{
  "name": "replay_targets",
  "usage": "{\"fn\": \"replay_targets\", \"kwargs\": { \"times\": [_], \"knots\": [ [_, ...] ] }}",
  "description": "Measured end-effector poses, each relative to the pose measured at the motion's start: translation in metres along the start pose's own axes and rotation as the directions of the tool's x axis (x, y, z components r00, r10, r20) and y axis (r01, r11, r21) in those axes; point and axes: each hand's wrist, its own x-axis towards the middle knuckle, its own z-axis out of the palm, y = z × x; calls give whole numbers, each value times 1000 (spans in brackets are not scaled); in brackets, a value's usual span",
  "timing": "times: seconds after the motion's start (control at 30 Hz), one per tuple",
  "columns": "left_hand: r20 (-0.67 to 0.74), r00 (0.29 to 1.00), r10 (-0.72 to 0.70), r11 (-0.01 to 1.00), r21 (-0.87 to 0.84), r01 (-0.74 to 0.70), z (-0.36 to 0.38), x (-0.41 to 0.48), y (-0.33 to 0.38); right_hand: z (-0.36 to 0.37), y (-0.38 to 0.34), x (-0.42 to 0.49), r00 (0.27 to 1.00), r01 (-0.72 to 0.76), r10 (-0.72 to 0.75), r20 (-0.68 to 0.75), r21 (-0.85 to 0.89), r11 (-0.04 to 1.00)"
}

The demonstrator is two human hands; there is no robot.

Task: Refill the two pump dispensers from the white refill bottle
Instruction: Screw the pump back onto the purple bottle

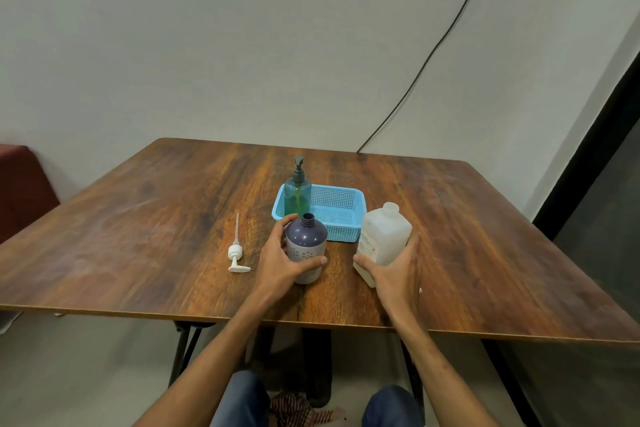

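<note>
Table [138, 218]; left hand [277, 265]: purple dispenser [306, 243]; right hand [394, 274]: refill bottle [384, 236], label [367, 246] blurred

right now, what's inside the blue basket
The green pump dispenser stands at the left end of the blue basket. Nothing else shows on its mesh. The dispenser's base is hidden behind the purple bottle and the left hand.

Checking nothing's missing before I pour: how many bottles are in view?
3: the green pump dispenser stands in the blue basket, the open purple dispenser is gripped by the left hand, and the white refill bottle is held tilted by the right hand. None seems hidden.
</note>
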Motion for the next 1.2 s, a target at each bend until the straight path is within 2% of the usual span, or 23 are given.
{"fn": "replay_targets", "kwargs": {
  "times": [0.13,0.23,0.3,0.37,0.43,0.5,0.6,0.77,1.0,1.2],
  "knots": [
    [7,1000,15,1000,-9,-15,-7,1,6,-4,-12,-4,992,59,-57,-112,18,998],
    [-39,997,60,998,-10,-61,-18,3,15,-11,-37,-15,937,246,-244,-251,-26,969],
    [-60,994,95,995,-14,-96,-28,3,21,-10,-52,-26,856,411,-415,-308,-84,908],
    [-89,987,132,991,22,-130,-40,3,25,-4,-61,-36,791,529,-537,-295,-112,841],
    [-130,980,151,986,85,-141,-55,4,24,8,-66,-43,805,565,-565,-179,-56,823],
    [-161,975,155,979,157,-130,-71,5,17,23,-66,-47,864,503,-502,-28,21,864],
    [-186,974,129,964,256,-78,-90,5,4,45,-57,-48,935,334,-335,118,33,942],
    [-195,980,48,929,369,28,-109,3,-12,66,-48,-42,952,106,-127,280,88,990],
    [-267,957,-115,886,408,220,-103,1,-32,80,-46,-40,952,63,-95,290,120,991],
    [-335,934,-126,835,472,282,-90,11,-43,80,-46,-40,948,40,-86,305,153,987]
  ]
}}
